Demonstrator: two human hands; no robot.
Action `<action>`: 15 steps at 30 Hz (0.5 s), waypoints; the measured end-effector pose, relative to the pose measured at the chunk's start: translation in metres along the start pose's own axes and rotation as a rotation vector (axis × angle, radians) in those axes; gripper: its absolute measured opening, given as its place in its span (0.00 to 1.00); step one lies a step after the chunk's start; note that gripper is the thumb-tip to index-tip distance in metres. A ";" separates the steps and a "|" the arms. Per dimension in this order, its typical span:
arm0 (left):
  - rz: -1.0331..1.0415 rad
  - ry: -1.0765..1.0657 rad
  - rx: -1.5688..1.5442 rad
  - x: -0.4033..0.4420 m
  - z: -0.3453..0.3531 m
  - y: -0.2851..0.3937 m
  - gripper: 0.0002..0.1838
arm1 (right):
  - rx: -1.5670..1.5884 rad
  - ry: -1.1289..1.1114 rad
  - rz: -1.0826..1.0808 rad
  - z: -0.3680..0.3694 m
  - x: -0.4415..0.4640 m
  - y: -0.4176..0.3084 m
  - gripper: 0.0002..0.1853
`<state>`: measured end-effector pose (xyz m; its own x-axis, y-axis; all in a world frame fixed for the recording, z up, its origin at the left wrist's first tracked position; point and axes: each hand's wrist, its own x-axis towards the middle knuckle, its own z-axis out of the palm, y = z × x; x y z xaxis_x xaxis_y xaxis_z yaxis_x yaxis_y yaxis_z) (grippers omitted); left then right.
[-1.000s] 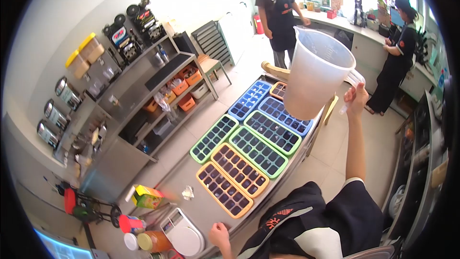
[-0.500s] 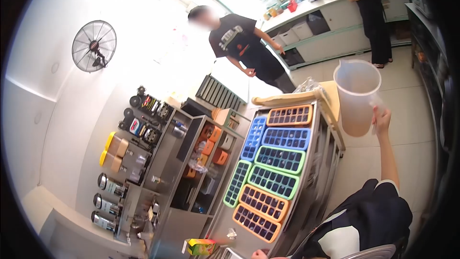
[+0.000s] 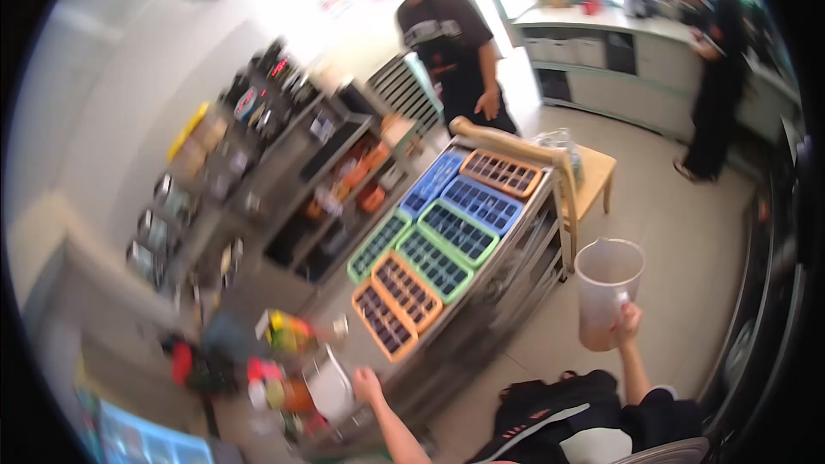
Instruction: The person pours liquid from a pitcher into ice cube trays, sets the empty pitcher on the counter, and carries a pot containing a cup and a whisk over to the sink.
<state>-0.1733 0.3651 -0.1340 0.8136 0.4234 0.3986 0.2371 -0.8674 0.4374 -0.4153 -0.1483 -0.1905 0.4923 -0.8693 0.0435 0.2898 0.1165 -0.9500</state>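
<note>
My right hand [image 3: 629,320] is wrapped round the handle of a large translucent plastic pitcher [image 3: 610,292], which is nearly upright over the floor beside the steel table. Whether any liquid is inside cannot be made out. At the table's near end, my left hand [image 3: 368,385] looks closed, its fingers curled, close to a white open container [image 3: 329,385]; what they hold, if anything, is hidden. Several ice cube trays lie on the table, among them an orange tray [image 3: 384,320], a green tray [image 3: 433,265] and a blue tray [image 3: 483,204]. Their compartments look dark.
A yellow and green carton [image 3: 288,331] and blurred bottles [image 3: 288,395] stand by the white container. At the table's far end is a wooden chair [image 3: 589,176]. One person [image 3: 451,43] stands beyond it, another [image 3: 718,77] at the back counter [image 3: 593,82]. Shelving [image 3: 344,198] lines the left.
My view has turned and dipped, bringing more of the near table end into sight. The pitcher is lower in view, still in my right hand. My left hand shows more fully beside the white container.
</note>
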 end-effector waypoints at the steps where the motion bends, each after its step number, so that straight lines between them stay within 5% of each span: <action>1: -0.080 -0.092 0.003 -0.003 -0.010 0.014 0.12 | 0.066 -0.038 0.038 0.009 -0.006 0.005 0.21; 4: 0.167 0.125 -0.189 -0.021 -0.011 0.009 0.05 | 0.198 -0.289 0.137 0.030 -0.021 0.003 0.20; 6: 0.313 0.145 -0.116 -0.047 -0.025 0.014 0.04 | 0.238 -0.204 0.178 0.055 -0.037 0.000 0.19; 7: 0.366 0.187 -0.007 -0.065 -0.057 0.032 0.06 | 0.321 -0.389 0.232 0.062 -0.043 -0.003 0.15; 8: 0.376 0.347 -0.074 -0.089 -0.070 0.036 0.09 | 0.369 -0.424 0.450 0.066 -0.036 0.014 0.16; 9: 0.425 0.274 -0.176 -0.113 -0.075 0.027 0.11 | 0.327 -0.560 0.394 0.077 -0.046 0.013 0.18; 10: 0.176 -0.097 -0.324 -0.152 -0.075 0.018 0.09 | 0.280 -0.658 0.380 0.089 -0.062 0.011 0.18; 12: 0.155 -0.861 -0.365 -0.222 -0.053 -0.034 0.11 | 0.166 -0.845 0.323 0.114 -0.094 0.013 0.20; 13: 0.363 -0.976 -0.532 -0.277 -0.006 -0.087 0.15 | 0.107 -0.935 0.272 0.127 -0.114 0.014 0.20; 15: 0.063 -1.085 -0.411 -0.374 -0.040 -0.164 0.15 | -0.003 -1.096 0.125 0.147 -0.157 0.024 0.22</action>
<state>-0.5373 0.3598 -0.3228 0.8927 -0.2363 -0.3838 0.1514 -0.6449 0.7492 -0.3650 0.0619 -0.1742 0.9795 0.0455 0.1964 0.1861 0.1713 -0.9675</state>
